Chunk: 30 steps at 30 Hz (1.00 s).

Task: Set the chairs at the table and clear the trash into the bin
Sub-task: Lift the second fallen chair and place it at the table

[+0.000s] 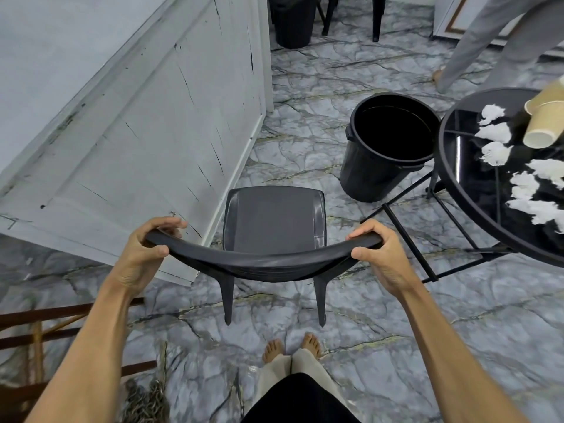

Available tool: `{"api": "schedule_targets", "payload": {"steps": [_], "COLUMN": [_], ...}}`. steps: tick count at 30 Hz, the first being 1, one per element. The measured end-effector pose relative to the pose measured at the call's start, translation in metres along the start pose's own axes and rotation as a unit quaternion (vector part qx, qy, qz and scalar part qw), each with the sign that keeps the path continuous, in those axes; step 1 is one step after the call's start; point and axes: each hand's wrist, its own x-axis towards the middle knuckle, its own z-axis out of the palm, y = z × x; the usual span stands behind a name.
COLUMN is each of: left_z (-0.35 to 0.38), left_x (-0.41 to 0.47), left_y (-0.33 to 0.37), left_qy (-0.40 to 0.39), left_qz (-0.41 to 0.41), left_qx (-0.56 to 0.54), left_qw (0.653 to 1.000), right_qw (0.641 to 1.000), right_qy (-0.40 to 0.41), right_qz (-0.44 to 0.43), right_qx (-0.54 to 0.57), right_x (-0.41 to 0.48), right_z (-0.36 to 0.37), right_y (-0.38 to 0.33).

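A dark grey plastic chair point(273, 221) stands in front of me, its curved backrest nearest. My left hand point(146, 248) grips the left end of the backrest and my right hand point(377, 248) grips the right end. To the right is a round black glass table point(451, 166) with several crumpled white tissues point(525, 184) and paper cups point(543, 123) lying on it. An open black bin point(384, 148) stands on the floor between the chair and the table.
A white panelled wall point(128, 117) runs close along the chair's left. Another person's grey trouser legs point(476, 47) are at the top right. A second black bin point(293, 22) and chair legs point(377, 16) stand far back. A brown wooden rack point(36, 337) is at lower left.
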Motion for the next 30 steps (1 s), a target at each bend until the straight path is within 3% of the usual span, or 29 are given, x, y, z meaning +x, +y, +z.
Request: {"api": "schedule_targets", "payload": {"steps": [4,11,19,30], "left_z": [0.005,0.039,0.115,0.218], "left_x": [0.008,0.032,0.087,0.201], "left_y": [0.004,0.021,0.029,0.019], "left_qy": [0.01,-0.042,-0.171,-0.362], "left_qz": [-0.021,-0.001,-0.018,-0.061], "left_qx": [-0.001,-0.015,0.004,0.012], "left_qw": [1.0,0.999,0.985,0.93], "right_qw": [1.0,0.995,0.97,0.891], "right_qy": [0.011,0.081,0.218,0.429], "right_qz": [-0.019,-0.037,-0.072,-0.108], "right_qx": [0.019,0.051,0.085,0.108], "right_x": [0.001,-0.037,-0.109,-0.141], "right_z": [-0.003,-0.022,-0.052,-0.052], "right_y": [-0.008,-0.021,-0.024,-0.024]}}
